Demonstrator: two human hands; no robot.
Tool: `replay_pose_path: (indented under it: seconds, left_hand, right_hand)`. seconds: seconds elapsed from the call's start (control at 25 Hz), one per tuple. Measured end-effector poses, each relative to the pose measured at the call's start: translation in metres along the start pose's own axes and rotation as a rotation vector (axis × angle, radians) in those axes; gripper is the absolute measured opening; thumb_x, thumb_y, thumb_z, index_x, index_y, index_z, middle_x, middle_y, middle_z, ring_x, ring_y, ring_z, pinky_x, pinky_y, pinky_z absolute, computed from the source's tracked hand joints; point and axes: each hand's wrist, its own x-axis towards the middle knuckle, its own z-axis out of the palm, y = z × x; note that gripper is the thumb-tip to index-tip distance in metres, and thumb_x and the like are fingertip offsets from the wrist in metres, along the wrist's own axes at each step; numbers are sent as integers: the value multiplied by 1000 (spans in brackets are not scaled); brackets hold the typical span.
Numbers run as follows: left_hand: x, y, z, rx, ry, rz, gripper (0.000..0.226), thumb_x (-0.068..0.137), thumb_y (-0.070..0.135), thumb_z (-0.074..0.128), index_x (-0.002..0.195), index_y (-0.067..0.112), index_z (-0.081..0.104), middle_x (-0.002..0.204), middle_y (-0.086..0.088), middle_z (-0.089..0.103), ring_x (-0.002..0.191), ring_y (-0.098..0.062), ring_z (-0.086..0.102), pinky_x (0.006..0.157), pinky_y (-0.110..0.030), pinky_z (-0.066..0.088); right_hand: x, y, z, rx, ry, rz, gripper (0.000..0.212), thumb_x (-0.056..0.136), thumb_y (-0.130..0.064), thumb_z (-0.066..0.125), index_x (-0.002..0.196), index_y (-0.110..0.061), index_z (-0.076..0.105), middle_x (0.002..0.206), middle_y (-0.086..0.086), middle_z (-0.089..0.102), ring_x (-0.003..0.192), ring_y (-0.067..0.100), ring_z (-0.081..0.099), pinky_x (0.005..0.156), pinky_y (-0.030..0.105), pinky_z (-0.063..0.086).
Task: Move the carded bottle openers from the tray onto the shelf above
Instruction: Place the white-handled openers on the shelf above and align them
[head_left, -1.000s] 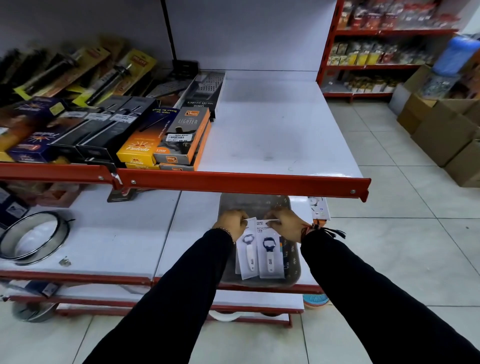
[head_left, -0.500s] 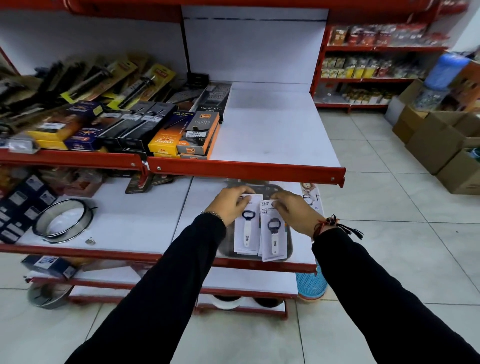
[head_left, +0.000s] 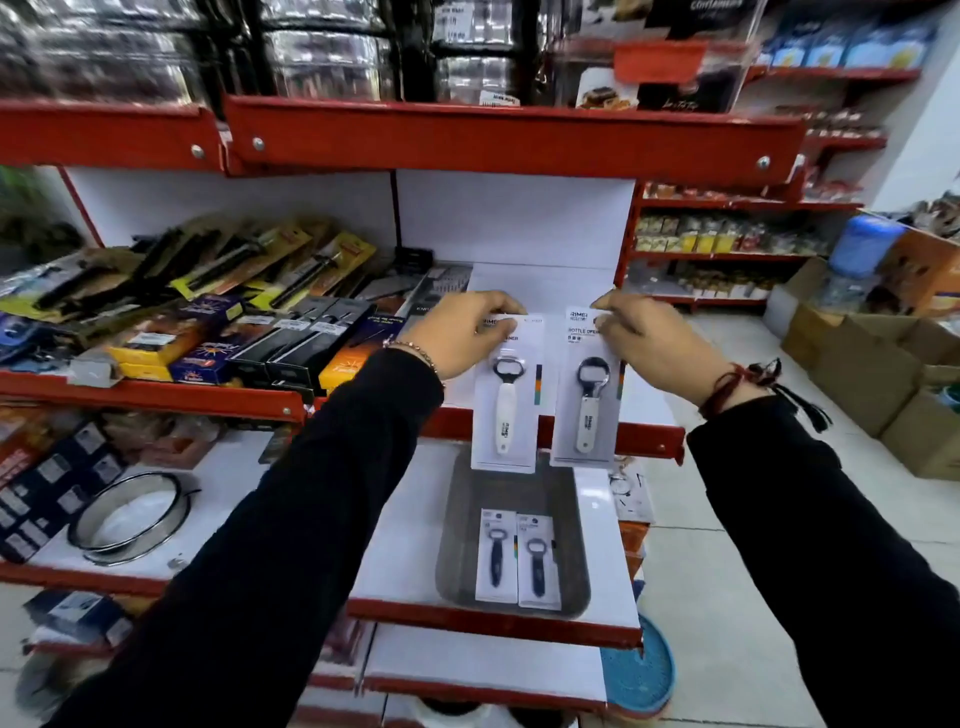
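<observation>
My left hand (head_left: 464, 332) pinches the top of a carded bottle opener with a white handle (head_left: 505, 410). My right hand (head_left: 649, 338) pinches the top of a second white-handled carded opener (head_left: 587, 410). Both cards hang upright in front of the red lip of the white shelf above (head_left: 540, 283), over the tray. The grey tray (head_left: 457, 551) lies on the lower shelf and holds two more carded openers with dark handles (head_left: 495, 558) (head_left: 537, 564), side by side and flat.
Boxed lighters and carded kitchen tools (head_left: 249, 322) fill the left half of the upper shelf. A round metal ring (head_left: 130, 517) lies on the lower shelf at left. Cardboard boxes (head_left: 878, 364) stand on the tiled floor at right. Another red shelf edge (head_left: 509, 135) runs overhead.
Both hands have lifted a white-handled carded opener each out of the tray, up to the level of the shelf above. The view has tilted upward.
</observation>
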Motion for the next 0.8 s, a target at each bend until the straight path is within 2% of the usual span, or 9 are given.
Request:
replay_pose_path:
  seconds: [0.08,0.12,0.24,0.36,0.44,0.52,0.68,0.72,0.8]
  left_hand:
    - [31,-3,-19,29,25,-5,26,99,17,54,121,11,67,120,-4,70,101,-14,61,80,-16,37]
    - [46,-7,-26,35,28,-26,27,99,17,54,122,10,66,122,-7,70,103,-18,62,80,-17,37]
    - [83,-27,-29,29,-28,-127,30,100,17,54,126,7,64,127,-12,67,116,-25,62,90,-19,41]
    - [113,-60,-19,101,-151,-189,30,100,15,54,125,3,65,130,-14,66,123,-27,60,104,-28,45]
    - [126,-84,-9,146,-227,-218,29,99,13,54,123,3,67,128,-14,67,121,-29,61,102,-30,47]
    - [130,-101,3,160,-305,-258,29,100,14,53,124,4,66,129,-13,67,118,-30,63,97,-27,47]
    - [127,-122,21,224,-371,-283,31,99,25,54,125,15,66,129,-7,69,117,-23,64,107,-31,43]
    - [124,-124,25,293,-365,-269,30,99,30,52,123,20,67,129,-2,69,120,-20,62,113,-34,35]
    - [120,-125,32,431,-343,-241,29,99,37,48,117,27,68,129,5,66,126,-19,55,121,-49,16]
  right_hand:
    - [32,0,-7,-1,22,18,27,102,-11,42,121,-1,59,76,-3,53,70,17,48,51,18,31]
    - [48,2,-7,-1,25,25,29,102,-11,42,122,0,59,84,1,55,76,18,48,56,23,30]
    - [89,7,8,-4,-26,82,32,102,-12,41,126,0,57,103,14,59,90,20,50,67,20,29]
    - [123,15,38,-13,-117,132,36,102,-12,39,133,0,54,132,22,59,109,32,57,77,28,38]
    - [143,23,61,-46,-174,154,37,101,-10,39,133,1,54,138,22,57,124,36,54,90,31,42]
    - [155,29,82,-67,-243,182,36,101,-9,39,131,2,55,139,22,56,127,35,52,92,28,40]
    - [163,41,110,-68,-326,233,35,99,-12,41,129,-3,56,135,19,59,121,33,55,88,27,41]
    - [161,45,115,-64,-335,242,33,98,-13,42,127,-6,57,127,19,62,110,32,58,82,27,43]
    - [155,51,123,-71,-365,262,26,96,-14,44,118,-13,57,105,15,64,86,27,58,64,28,43]
